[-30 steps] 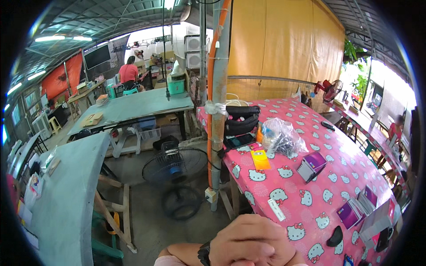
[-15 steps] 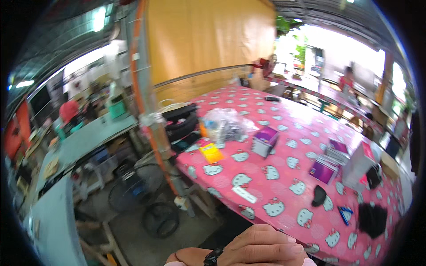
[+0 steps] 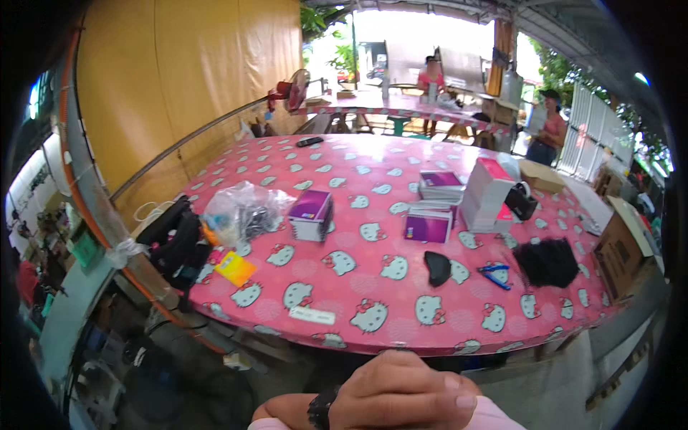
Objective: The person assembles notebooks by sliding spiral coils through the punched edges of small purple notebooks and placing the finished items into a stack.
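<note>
At the bottom, just short of the table's front edge, my left hand [image 3: 394, 398] is folded over my right hand, a black watch on its wrist. The right hand is mostly hidden beneath it, so its fingers cannot be made out. Neither hand touches the pink table [image 3: 373, 333], whose cover has a cat-face pattern. Closest on it lie a white label strip [image 3: 312, 315], a dark curved piece [image 3: 437, 268], blue-handled cutters [image 3: 494, 275] and a black fibrous patch [image 3: 547, 263]. Farther back stand purple-and-white stacks [image 3: 428, 223], another such stack [image 3: 311, 215] and a tall white stack [image 3: 486, 201].
On the left are a yellow packet [image 3: 235, 269], a clear plastic bag [image 3: 247, 211] and a black bag [image 3: 175, 240]. An orange-striped post [image 3: 97, 215] rises beside that corner. A cardboard box [image 3: 625, 251] stands right. Two people are beyond, one standing at right [image 3: 550, 129].
The view has swung to the right, so the table now sits in the middle and the side benches have slid left. My hands stay folded together; the things on the table look unmoved.
</note>
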Demonstrator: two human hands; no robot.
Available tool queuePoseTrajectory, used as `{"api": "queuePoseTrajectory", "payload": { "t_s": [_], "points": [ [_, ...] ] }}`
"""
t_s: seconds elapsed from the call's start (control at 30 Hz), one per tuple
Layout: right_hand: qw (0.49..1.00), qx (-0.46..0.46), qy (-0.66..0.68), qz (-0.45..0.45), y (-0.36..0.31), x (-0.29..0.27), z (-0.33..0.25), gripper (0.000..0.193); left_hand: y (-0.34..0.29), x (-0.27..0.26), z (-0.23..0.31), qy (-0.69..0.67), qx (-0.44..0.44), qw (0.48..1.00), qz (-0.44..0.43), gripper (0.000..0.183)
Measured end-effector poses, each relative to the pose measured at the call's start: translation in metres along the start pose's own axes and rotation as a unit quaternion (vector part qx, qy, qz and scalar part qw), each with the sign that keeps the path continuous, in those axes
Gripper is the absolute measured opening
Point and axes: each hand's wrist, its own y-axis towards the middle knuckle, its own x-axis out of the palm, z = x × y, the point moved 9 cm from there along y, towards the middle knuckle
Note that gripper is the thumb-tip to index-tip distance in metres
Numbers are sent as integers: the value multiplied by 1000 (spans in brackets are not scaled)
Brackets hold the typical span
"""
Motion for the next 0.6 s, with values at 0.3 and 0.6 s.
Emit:
{"api": "queuePoseTrajectory", "payload": {
  "t_s": [0.3, 0.6],
  "points": [
    [997, -26, -72, -22, -7, -8, -11, 24, -4, -5, -9, -17, -13, 1000, 21, 33],
    [880, 6, -458, 123, -21, 5, -31, 14, -5, 4, -19, -4, -30, 1000, -4, 34]
  ]
}}
